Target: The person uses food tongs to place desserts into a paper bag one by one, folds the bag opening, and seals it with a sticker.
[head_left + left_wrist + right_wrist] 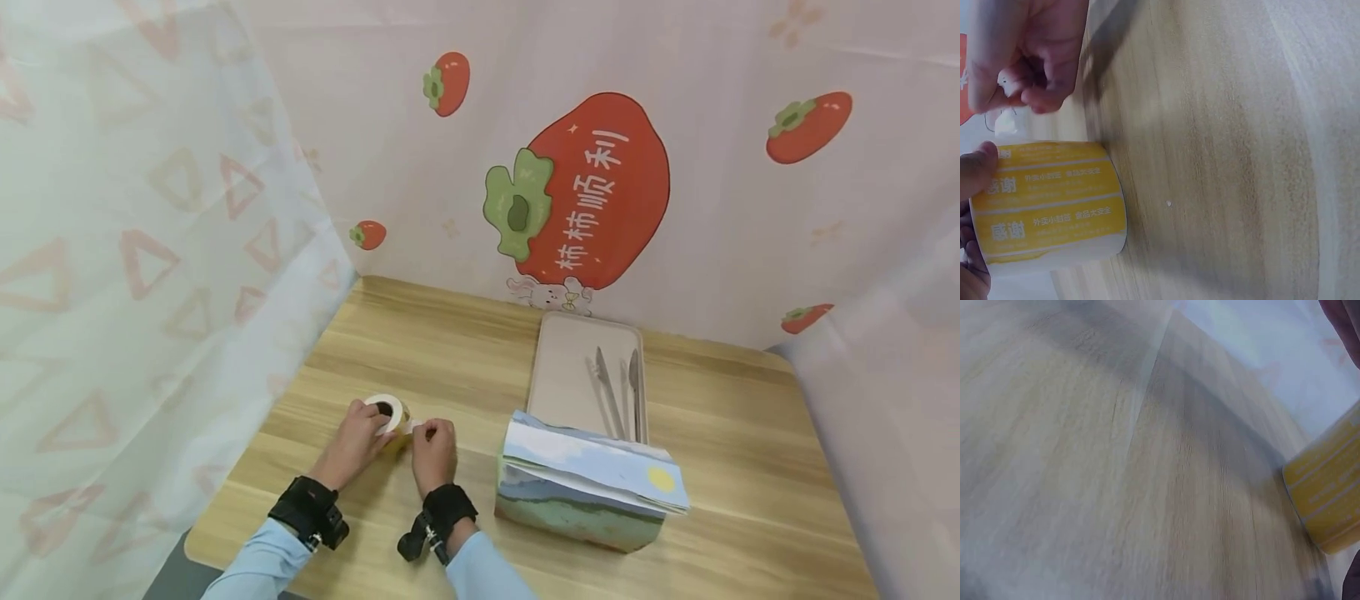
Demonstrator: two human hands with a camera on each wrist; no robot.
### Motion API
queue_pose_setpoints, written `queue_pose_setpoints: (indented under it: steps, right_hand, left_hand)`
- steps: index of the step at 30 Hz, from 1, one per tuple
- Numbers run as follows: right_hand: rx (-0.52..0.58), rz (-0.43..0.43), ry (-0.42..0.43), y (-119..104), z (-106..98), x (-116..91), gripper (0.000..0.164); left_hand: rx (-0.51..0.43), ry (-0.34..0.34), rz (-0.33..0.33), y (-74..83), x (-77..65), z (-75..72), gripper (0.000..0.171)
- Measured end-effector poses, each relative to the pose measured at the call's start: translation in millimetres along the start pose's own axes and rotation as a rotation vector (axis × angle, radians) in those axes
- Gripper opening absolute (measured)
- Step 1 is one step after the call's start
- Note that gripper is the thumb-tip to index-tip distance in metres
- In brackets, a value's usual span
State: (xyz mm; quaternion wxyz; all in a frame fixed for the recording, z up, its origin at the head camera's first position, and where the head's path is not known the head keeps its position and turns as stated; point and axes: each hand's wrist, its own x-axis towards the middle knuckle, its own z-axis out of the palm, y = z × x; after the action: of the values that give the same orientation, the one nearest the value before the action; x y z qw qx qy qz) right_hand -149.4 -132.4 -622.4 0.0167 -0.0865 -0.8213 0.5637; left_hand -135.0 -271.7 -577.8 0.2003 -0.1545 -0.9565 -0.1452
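A roll of yellow sticker labels [394, 403] with white printing stands on the wooden table, shown large in the left wrist view [1054, 194]. My left hand [352, 446] grips it from the left side, thumb on the printed face and the other fingers at its core. From the roll a short whitish strip end [412, 426] reaches toward my right hand [434, 457]. The curled fingers and thumb of that hand pinch at this end. Only the yellow side of the roll [1329, 487] shows at the edge of the right wrist view.
Right of my hands stands a box-like paper pack [585, 483] printed with a landscape and a yellow sun. Behind it a beige tray [566, 358] holds metal tweezers [609, 387] and a knife [634, 392]. Patterned curtains enclose the wooden table [450, 350].
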Motion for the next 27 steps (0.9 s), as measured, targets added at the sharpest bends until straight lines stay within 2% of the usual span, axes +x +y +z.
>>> queue_pose_setpoints:
  steps: [7, 14, 17, 23, 27]
  right_hand:
    - [-0.045, 0.067, 0.070, 3.1, -12.8, 1.3, 0.012]
    - [-0.107, 0.055, 0.181, 9.6, -17.0, 4.5, 0.013]
    - [-0.112, 0.049, 0.200, 12.2, -19.2, 4.7, 0.013]
    - [-0.108, 0.040, 0.173, 10.8, -29.2, 0.2, 0.012]
    - [-0.041, 0.053, 0.061, 2.4, -42.7, -6.8, 0.010]
  left_hand:
    - [0.008, -0.003, -0.027, 0.8, 0.4, 1.0, 0.020]
    - [0.012, 0.036, -0.030, 2.6, 0.9, 4.0, 0.022]
    - [0.006, 0.056, -0.038, 2.5, 0.1, 4.3, 0.022]
    - [0.015, 0.089, -0.020, 2.6, -1.5, 4.0, 0.024]
    - [0.010, 0.107, 0.000, 4.4, -2.2, 2.4, 0.026]
